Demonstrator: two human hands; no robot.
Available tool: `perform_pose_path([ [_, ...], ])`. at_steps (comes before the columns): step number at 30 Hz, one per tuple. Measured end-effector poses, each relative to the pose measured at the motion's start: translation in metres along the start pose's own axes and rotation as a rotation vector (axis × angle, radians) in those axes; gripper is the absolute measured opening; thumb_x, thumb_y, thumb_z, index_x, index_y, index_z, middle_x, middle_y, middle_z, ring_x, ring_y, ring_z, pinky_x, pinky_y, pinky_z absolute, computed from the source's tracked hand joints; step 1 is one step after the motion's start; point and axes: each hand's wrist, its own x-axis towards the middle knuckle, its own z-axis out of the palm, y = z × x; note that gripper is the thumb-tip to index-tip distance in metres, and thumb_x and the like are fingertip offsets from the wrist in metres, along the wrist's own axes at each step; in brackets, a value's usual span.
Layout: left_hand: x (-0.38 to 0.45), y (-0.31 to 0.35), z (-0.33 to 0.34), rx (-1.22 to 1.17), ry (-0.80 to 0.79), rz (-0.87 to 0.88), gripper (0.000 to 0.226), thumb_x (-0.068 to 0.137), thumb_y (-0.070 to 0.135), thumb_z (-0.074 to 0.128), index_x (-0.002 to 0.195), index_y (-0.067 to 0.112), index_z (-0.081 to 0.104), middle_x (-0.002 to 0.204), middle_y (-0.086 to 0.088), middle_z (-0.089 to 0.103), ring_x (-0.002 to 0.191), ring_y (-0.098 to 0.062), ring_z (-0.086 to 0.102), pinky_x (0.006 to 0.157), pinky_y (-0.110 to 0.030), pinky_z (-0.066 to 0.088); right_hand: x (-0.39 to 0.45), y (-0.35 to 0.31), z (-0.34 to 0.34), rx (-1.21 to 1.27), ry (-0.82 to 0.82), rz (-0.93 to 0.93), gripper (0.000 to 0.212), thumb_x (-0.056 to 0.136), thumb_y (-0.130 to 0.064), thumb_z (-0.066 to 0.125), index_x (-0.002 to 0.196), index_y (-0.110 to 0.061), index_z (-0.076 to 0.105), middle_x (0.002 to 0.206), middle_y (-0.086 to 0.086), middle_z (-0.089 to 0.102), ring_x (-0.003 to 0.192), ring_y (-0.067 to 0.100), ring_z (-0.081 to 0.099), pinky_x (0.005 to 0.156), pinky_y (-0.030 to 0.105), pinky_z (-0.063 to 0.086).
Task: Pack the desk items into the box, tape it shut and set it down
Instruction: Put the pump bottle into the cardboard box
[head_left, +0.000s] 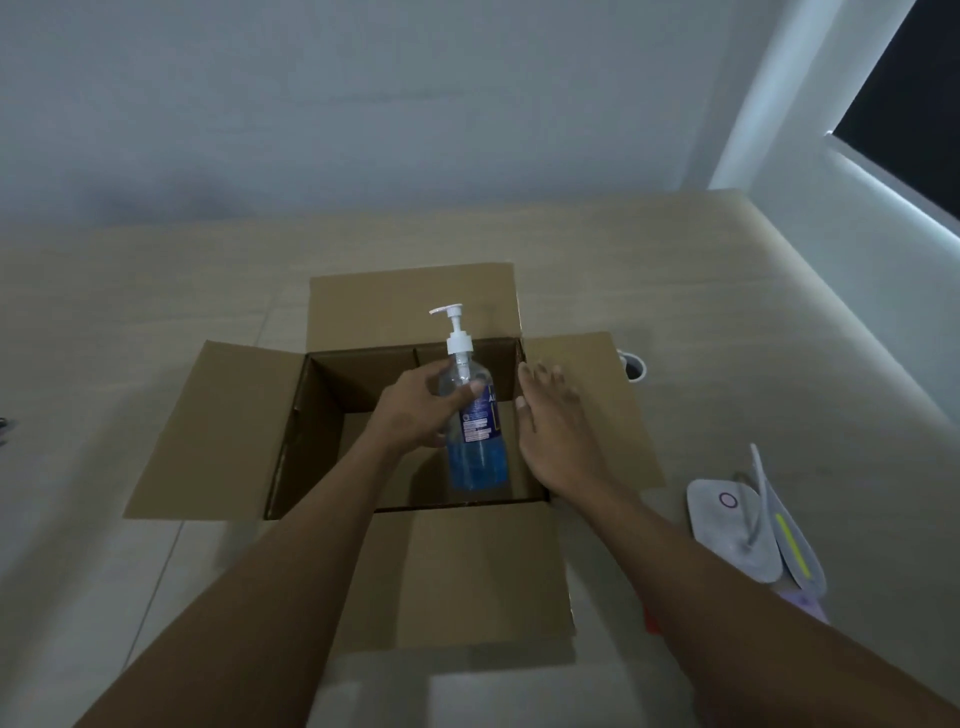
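Lowering a pump bottle (475, 415) into the open box (332, 384) near its right wall, the left hand (421, 410) grips it upright while the right hand (553, 431) hovers spread beside.

Left forearm: bare, reaching forward and inward from the lower left. Left hand (423, 410): back facing up, fingers and thumb curled round the upper body of a pump bottle (475, 415), thumb tip lying across its front. Right forearm: bare, reaching forward from the lower right. Right hand (553, 431): back facing up, fingers straight and slightly spread, pointing away from the body, holding nothing, just beside the bottle without touching it.
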Motion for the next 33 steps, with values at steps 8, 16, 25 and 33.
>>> perform_pose_path([
  [8, 0.022, -0.019, 0.014, 0.044, -0.206, -0.164, 0.06, 0.083, 0.056, 0.07, 0.13, 0.019, 0.061, 0.113, -0.011, 0.069, 0.088, -0.028, 0.074, 0.071, -0.042, 0.064, 0.008, 0.003, 0.023, -0.194, -0.035, 0.025, 0.063, 0.104, -0.048, 0.011, 0.158, -0.015, 0.015, 0.167, 0.006, 0.01, 0.154, 0.025, -0.001, 0.124, 0.047, 0.001],
  [16, 0.034, -0.027, 0.043, 0.1, -0.255, -0.266, 0.038, 0.094, 0.041, 0.062, 0.125, 0.018, 0.062, 0.109, -0.012, 0.064, 0.087, -0.029, 0.071, 0.071, -0.039, 0.063, 0.006, 0.005, 0.036, -0.167, -0.017, 0.019, 0.069, 0.103, -0.053, 0.008, 0.158, -0.011, 0.012, 0.167, 0.006, 0.002, 0.154, 0.022, -0.004, 0.124, 0.042, 0.0],
  [25, 0.053, -0.042, 0.073, 0.143, -0.312, -0.323, 0.021, 0.094, 0.019, 0.055, 0.104, 0.003, 0.066, 0.103, -0.022, 0.066, 0.069, -0.034, 0.065, 0.052, -0.033, 0.056, 0.006, 0.007, 0.04, -0.074, 0.004, 0.044, 0.073, 0.1, -0.059, 0.008, 0.159, -0.016, 0.008, 0.168, 0.0, -0.003, 0.153, 0.017, -0.009, 0.124, 0.037, -0.003],
  [33, 0.056, -0.034, 0.077, 0.269, -0.39, -0.24, 0.022, 0.098, 0.018, 0.053, 0.115, 0.005, 0.061, 0.104, -0.019, 0.065, 0.067, -0.027, 0.062, 0.058, -0.037, 0.056, 0.004, 0.004, 0.041, -0.086, 0.03, 0.065, 0.084, 0.094, -0.066, 0.005, 0.159, -0.013, 0.007, 0.168, 0.0, -0.004, 0.153, 0.018, -0.01, 0.125, 0.04, 0.001],
])
